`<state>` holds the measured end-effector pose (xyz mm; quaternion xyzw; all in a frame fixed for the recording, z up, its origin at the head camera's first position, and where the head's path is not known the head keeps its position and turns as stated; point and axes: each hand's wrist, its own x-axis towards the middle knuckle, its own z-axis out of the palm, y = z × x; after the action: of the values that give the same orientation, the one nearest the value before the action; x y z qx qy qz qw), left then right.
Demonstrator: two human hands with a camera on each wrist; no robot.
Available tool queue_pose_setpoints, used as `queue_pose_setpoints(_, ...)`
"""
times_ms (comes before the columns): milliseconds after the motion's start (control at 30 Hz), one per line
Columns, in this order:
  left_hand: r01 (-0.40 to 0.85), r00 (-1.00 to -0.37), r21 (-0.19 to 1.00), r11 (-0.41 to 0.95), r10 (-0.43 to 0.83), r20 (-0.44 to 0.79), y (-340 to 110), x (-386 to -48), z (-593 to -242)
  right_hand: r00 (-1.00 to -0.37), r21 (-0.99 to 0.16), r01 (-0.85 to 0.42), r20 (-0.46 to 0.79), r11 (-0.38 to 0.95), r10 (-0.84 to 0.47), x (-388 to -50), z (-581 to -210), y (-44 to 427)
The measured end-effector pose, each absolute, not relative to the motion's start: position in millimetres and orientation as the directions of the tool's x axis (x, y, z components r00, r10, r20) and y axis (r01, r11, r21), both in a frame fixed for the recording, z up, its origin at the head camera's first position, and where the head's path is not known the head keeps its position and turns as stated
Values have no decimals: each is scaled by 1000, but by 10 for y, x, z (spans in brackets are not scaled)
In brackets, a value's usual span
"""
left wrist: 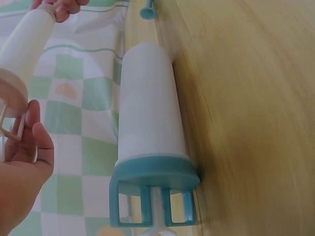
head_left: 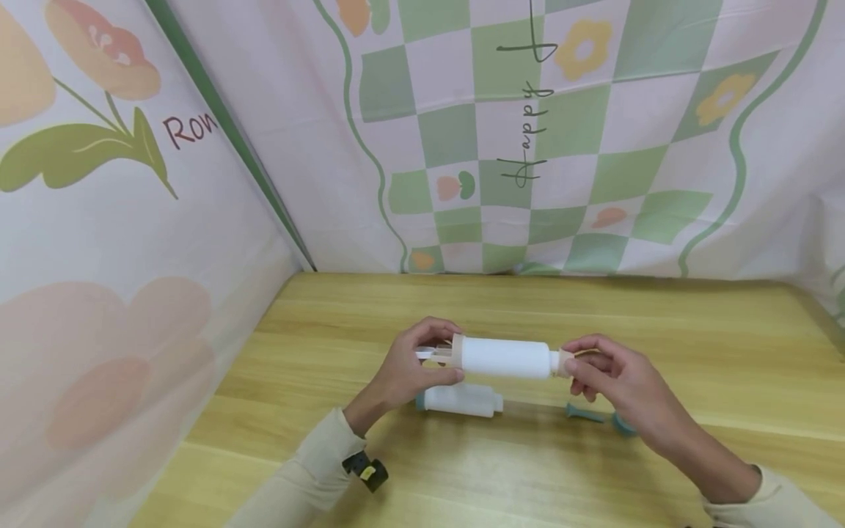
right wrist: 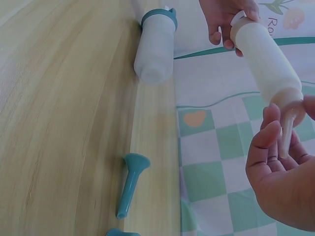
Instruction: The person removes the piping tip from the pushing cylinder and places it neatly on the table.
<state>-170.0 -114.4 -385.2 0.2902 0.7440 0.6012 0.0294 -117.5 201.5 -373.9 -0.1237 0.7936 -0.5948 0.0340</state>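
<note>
A white piping syringe [head_left: 505, 358] with a beige collar is held level above the table, between both hands. My left hand [head_left: 412, 367] grips its handle end, thumb below the beige collar [head_left: 457, 352]. At the other end, my right hand [head_left: 623, 374] pinches the beige nozzle ring [head_left: 565, 363] between thumb and fingers. In the right wrist view a narrow beige spout [right wrist: 287, 132] sticks out past this ring, among the right fingers. A second white syringe [left wrist: 150, 103] with a teal collar and handle [left wrist: 155, 174] lies on the table below the left hand.
On the wooden table [head_left: 495, 469] under the right hand lie a teal flared nozzle [right wrist: 130, 187] and another teal piece [right wrist: 122, 233], partly hidden. A patterned curtain [head_left: 568, 147] hangs behind the table, and a flowered one [head_left: 119, 242] at the left.
</note>
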Motion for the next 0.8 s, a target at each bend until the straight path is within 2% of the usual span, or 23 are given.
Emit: queue_pose_setpoints(800, 368, -838, 912, 184, 490, 239, -1273, -1801, -3739, -966, -952, -203, 156, 231, -207, -1187, -3728, 2149)
